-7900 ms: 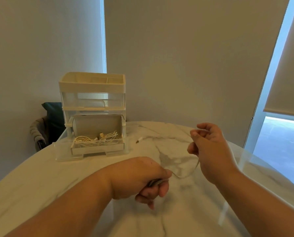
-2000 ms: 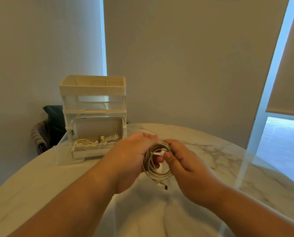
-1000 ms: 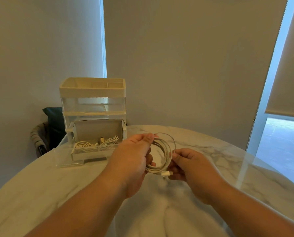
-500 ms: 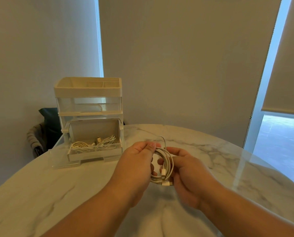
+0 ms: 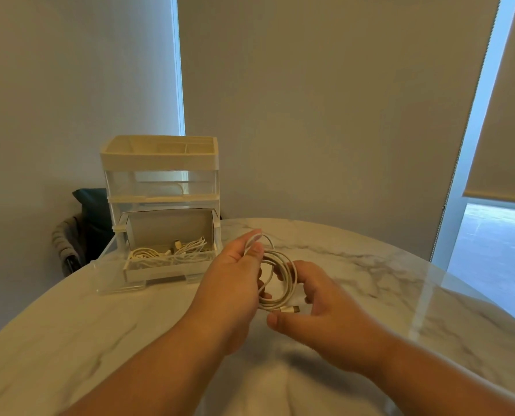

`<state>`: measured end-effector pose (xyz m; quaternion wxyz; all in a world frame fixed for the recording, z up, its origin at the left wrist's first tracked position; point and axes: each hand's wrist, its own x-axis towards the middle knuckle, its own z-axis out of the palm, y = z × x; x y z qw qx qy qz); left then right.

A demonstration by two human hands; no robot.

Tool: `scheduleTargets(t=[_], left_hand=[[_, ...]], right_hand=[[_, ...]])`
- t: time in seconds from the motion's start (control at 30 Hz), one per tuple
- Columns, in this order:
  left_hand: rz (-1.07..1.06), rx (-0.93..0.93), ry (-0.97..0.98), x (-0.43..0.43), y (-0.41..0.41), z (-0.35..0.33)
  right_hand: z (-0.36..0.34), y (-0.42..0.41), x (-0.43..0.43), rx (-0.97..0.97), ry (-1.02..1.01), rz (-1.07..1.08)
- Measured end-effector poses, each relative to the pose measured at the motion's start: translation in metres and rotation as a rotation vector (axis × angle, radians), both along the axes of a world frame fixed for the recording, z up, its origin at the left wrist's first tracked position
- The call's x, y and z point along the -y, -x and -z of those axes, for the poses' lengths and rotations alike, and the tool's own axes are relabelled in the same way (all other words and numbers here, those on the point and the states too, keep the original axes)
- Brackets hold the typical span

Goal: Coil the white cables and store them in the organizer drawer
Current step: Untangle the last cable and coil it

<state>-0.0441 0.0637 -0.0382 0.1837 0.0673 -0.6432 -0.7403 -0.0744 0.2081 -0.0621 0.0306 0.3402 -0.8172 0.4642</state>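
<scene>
Above the marble table (image 5: 70,340), both hands hold a coiled white cable (image 5: 293,283). The left hand (image 5: 232,283) pinches the top of the loops between thumb and forefinger, and its other fingers are hidden behind the coil. The right hand (image 5: 325,319) cups the coil from four o'clock, fingers curled round the strands, thumb just under the metal-tipped connector (image 5: 290,309). At ten o'clock from the hands stands the organizer (image 5: 160,163), its bottom drawer (image 5: 166,273) pulled out with more white cables (image 5: 172,253) lying inside. A dark chair (image 5: 91,211) sits beyond the table edge at nine o'clock.
</scene>
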Motion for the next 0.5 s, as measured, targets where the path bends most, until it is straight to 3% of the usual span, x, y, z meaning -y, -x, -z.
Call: scheduleTargets(t=[0.33,0.5], left_hand=[[0.007,0.054,-0.062,-0.0014,0.0032,0.0031],[-0.025,0.068,-0.062,-0.0016,0.0017,0.0002]], right_hand=[[0.0031,0.0037,0.0023,-0.217,0.001,0.246],[-0.0014,-0.0050,0.0020,-0.381,-0.039,0.171]])
